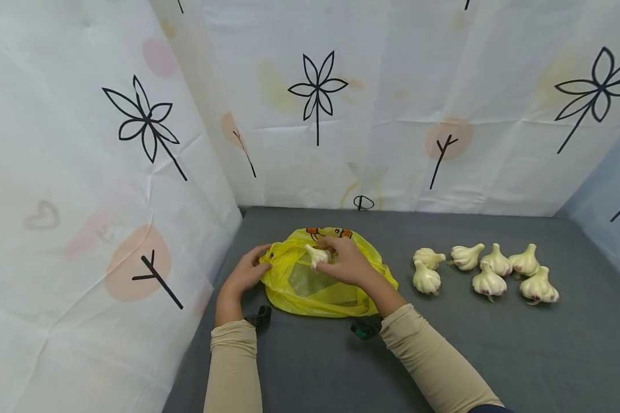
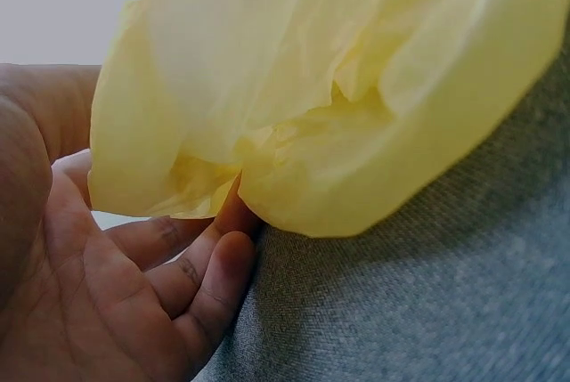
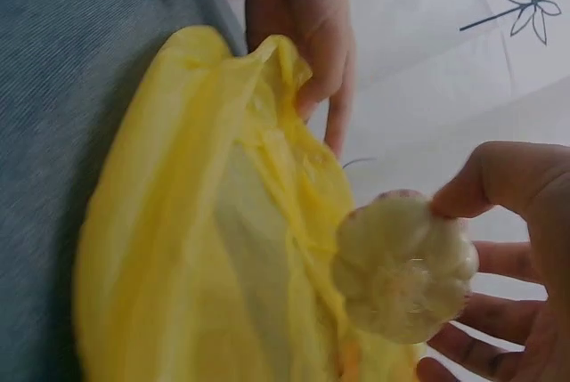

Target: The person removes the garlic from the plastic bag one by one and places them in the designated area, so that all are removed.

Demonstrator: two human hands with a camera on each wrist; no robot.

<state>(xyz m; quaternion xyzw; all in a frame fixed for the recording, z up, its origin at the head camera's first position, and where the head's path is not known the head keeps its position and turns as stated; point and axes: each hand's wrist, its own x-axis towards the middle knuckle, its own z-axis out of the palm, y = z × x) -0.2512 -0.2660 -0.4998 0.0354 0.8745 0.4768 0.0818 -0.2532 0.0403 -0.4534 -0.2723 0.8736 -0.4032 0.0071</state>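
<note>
My right hand [image 1: 347, 261] holds a white garlic bulb [image 1: 317, 255] over the mouth of a yellow plastic bag [image 1: 310, 307]. In the right wrist view the bulb [image 3: 405, 266] sits between thumb and fingers, its root end facing the camera. At the bag's left side, my left hand [image 1: 246, 271] pinches the rim. The left wrist view shows the bag's film [image 2: 312, 159] covering the thumb tip, with the left hand's fingers [image 2: 223, 266] low beside the cloth. The bag lies spread with its mouth facing up, and an orange and black print shows on its far edge.
Several garlic bulbs [image 1: 488, 281] lie on the grey cloth-covered table [image 1: 496, 355] to the right of the bag. Two of them [image 1: 426, 277] sit closer to the bag. White printed sheets [image 1: 392, 115] stand behind the table and along its left side.
</note>
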